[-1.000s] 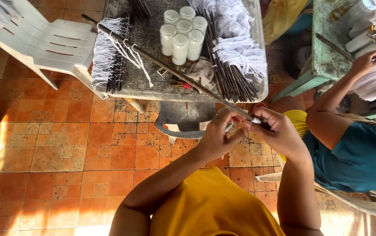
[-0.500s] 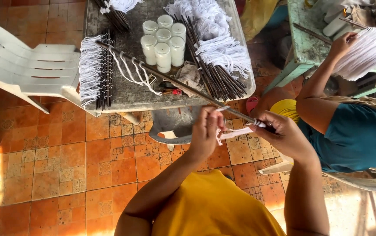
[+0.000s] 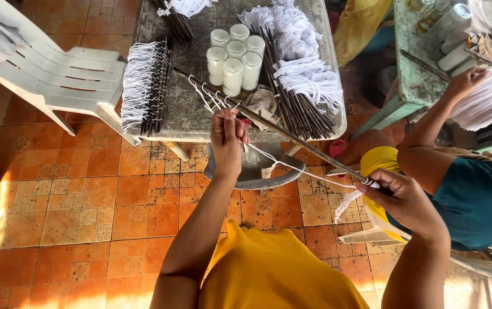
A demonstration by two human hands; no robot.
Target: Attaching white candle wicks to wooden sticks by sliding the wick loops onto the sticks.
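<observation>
String (image 3: 303, 171) is the fiddly bit here: thin, white, limp, weighs next to nothing, so it'll slump the second you slacken off. Right now it runs taut between your two hands, over the grey metal basin (image 3: 246, 174) sitting on the tiled floor. Your right hand (image 3: 403, 197) has its fingers clamped around the near end of the long thin rod (image 3: 291, 137), with the string end pinched against it and a loose tail dangling below. Looks like a stiff, light rod, probably a bit slick, so I'd say gripping right at the end like that gives you the most control. Your left hand (image 3: 227, 140) is further up, fingers closed together on the string just beside the rod, near the table edge (image 3: 188, 134).

Past that, the rod's far end reaches across the tabletop, with a few white loops (image 3: 206, 94) already hanging off it. Watch that tip, since the cluster of white candles in glass jars (image 3: 234, 57) stands near it and those look breakable. Bundles of dark sticks with white fringe (image 3: 143, 86) lie on the left, more of them (image 3: 303, 86) on the right. A crumpled rag (image 3: 264, 103) sits just beside the rod.

White plastic chair (image 3: 46, 68) is off left, well apart. On your right, another person's arm (image 3: 429, 131) reaches up to a green table (image 3: 414, 80), holding a hank of white string (image 3: 489, 97).
</observation>
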